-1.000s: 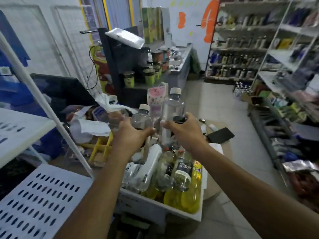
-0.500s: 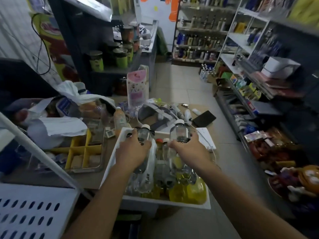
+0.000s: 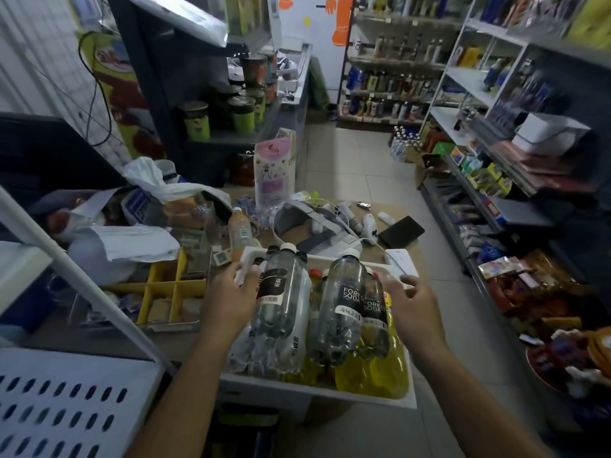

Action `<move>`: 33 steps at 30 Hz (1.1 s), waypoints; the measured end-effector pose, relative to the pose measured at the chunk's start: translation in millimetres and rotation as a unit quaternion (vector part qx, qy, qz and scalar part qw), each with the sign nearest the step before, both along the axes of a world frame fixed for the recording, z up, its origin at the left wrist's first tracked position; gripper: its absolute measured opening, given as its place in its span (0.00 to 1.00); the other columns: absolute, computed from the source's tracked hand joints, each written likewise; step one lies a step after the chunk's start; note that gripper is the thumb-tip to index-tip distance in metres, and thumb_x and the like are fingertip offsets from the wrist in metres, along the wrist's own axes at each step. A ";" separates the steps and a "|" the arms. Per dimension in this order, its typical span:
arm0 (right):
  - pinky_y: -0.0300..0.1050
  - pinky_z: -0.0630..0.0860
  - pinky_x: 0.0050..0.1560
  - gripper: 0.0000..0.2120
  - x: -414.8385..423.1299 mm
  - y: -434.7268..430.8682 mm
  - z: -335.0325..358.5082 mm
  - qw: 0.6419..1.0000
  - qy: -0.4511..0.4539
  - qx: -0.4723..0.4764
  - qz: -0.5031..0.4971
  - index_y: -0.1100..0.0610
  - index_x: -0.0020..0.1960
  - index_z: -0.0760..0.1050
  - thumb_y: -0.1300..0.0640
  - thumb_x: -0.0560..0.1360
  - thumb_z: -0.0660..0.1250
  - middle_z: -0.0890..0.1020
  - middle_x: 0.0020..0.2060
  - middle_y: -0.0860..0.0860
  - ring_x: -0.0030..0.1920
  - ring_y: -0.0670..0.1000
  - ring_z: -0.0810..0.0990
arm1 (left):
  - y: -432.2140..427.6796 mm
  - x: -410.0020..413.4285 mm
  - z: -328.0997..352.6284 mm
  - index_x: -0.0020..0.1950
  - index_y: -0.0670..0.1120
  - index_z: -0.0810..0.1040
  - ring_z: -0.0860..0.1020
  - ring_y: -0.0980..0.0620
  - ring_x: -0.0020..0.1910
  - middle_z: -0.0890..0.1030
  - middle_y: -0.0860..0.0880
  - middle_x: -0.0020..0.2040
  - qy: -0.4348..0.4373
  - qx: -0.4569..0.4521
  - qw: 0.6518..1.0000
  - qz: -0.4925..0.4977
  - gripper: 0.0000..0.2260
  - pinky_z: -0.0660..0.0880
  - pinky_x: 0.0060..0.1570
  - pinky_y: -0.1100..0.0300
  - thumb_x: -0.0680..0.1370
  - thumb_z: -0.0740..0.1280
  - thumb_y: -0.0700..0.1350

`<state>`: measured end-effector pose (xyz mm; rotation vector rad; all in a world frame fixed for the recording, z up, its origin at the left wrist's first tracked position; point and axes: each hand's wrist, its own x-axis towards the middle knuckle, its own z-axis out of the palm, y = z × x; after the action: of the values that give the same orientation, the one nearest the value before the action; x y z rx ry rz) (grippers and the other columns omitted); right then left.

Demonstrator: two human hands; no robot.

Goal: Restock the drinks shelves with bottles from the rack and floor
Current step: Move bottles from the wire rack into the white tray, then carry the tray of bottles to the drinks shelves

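Note:
A white tray (image 3: 393, 403) on the counter holds several bottles: clear soda bottles with black labels and yellow drink bottles (image 3: 373, 371). One clear soda bottle (image 3: 281, 312) lies on top of the pile at the left, and my left hand (image 3: 231, 302) cups its left side, fingers curled at its shoulder. A second clear bottle marked FOREST SODA (image 3: 340, 312) lies on the pile at the right. My right hand (image 3: 415, 309) hovers just right of it, fingers apart, not touching it.
A cluttered counter (image 3: 297, 233) carries a yellow divider box (image 3: 165, 289), papers, an orange drink bottle (image 3: 240, 233), a pink pouch (image 3: 274, 170) and a black phone (image 3: 401, 230). White perforated shelves (image 3: 66, 401) stand at the left. Stocked shelves (image 3: 476, 77) line the right aisle and the back wall.
Both hands have lowered the two clear soda bottles from in front of me onto the pile in the tray. My right hand has let go of its bottle and drawn off to the right.

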<state>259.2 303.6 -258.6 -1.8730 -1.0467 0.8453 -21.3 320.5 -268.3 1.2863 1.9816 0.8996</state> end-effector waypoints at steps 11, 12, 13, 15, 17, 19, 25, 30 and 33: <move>0.45 0.74 0.40 0.16 28.0 11.6 -41.6 0.973 0.143 -0.179 0.022 0.44 0.53 0.76 0.34 0.77 0.61 0.79 0.47 0.48 0.46 0.50 0.78 | 26.4 -47.9 -13.7 0.62 0.50 0.79 0.80 0.49 0.51 0.82 0.49 0.58 -0.178 -0.174 0.968 -0.045 0.34 0.78 0.46 0.54 0.70 0.59 0.75; 0.43 0.75 0.36 0.18 27.9 11.3 -45.9 0.973 0.143 -0.181 0.028 0.44 0.57 0.75 0.33 0.76 0.62 0.81 0.48 0.48 0.46 0.51 0.80 | 24.7 -49.7 -16.7 0.65 0.51 0.77 0.79 0.50 0.51 0.81 0.52 0.56 -0.153 -0.173 0.970 -0.070 0.37 0.77 0.45 0.55 0.68 0.60 0.76; 0.43 0.76 0.34 0.21 28.1 10.9 -49.7 0.973 0.145 -0.179 0.028 0.46 0.60 0.74 0.33 0.75 0.63 0.82 0.48 0.50 0.45 0.52 0.82 | 22.7 -49.6 -20.4 0.65 0.53 0.75 0.78 0.53 0.49 0.80 0.53 0.53 -0.126 -0.175 0.972 -0.095 0.38 0.75 0.42 0.57 0.66 0.59 0.77; 0.44 0.79 0.33 0.27 30.6 10.4 -57.0 0.973 0.152 -0.170 0.022 0.51 0.63 0.75 0.32 0.73 0.65 0.84 0.50 0.54 0.46 0.56 0.84 | 21.2 -46.2 -33.6 0.62 0.53 0.74 0.78 0.56 0.47 0.80 0.52 0.52 -0.106 -0.159 0.974 -0.122 0.36 0.73 0.38 0.59 0.64 0.60 0.76; 0.45 0.79 0.33 0.31 32.4 10.5 -63.5 0.974 0.153 -0.163 0.021 0.53 0.62 0.76 0.32 0.69 0.67 0.85 0.49 0.55 0.45 0.56 0.85 | 19.1 -41.7 -48.4 0.62 0.50 0.73 0.79 0.56 0.47 0.81 0.48 0.55 -0.134 -0.108 0.979 -0.108 0.33 0.74 0.38 0.60 0.66 0.63 0.72; 0.46 0.79 0.33 0.33 31.2 11.6 -66.1 0.977 0.153 -0.147 0.019 0.54 0.60 0.76 0.32 0.65 0.68 0.86 0.47 0.55 0.44 0.56 0.85 | 16.3 -40.1 -58.3 0.64 0.48 0.70 0.78 0.57 0.47 0.80 0.48 0.55 -0.143 -0.077 0.984 -0.077 0.33 0.72 0.37 0.62 0.69 0.63 0.69; 0.41 0.77 0.28 0.36 25.1 13.7 -67.7 0.986 0.128 -0.103 0.035 0.53 0.53 0.77 0.24 0.61 0.66 0.85 0.43 0.51 0.38 0.48 0.85 | 18.4 -44.8 -61.4 0.63 0.50 0.66 0.75 0.60 0.45 0.75 0.56 0.48 -0.105 -0.075 0.990 -0.058 0.42 0.70 0.36 0.62 0.61 0.61 0.79; 0.49 0.81 0.43 0.49 33.0 9.9 -73.3 0.986 0.106 -0.099 0.078 0.58 0.61 0.74 0.20 0.58 0.66 0.82 0.53 0.53 0.50 0.52 0.83 | 21.3 -40.7 -66.7 0.64 0.48 0.67 0.73 0.62 0.43 0.74 0.58 0.46 -0.098 -0.059 0.992 -0.044 0.45 0.67 0.35 0.64 0.57 0.60 0.77; 0.58 0.80 0.57 0.44 38.2 11.3 -74.2 0.984 0.127 -0.099 0.082 0.58 0.67 0.70 0.28 0.64 0.71 0.81 0.58 0.55 0.56 0.56 0.82 | 24.2 -38.5 -70.4 0.68 0.44 0.69 0.73 0.63 0.43 0.75 0.54 0.49 -0.104 -0.051 0.992 -0.043 0.48 0.68 0.36 0.65 0.57 0.61 0.75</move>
<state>297.4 314.9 -332.9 -1.7979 -0.9948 1.2892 -59.8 344.6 -338.8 1.1612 1.7733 0.8441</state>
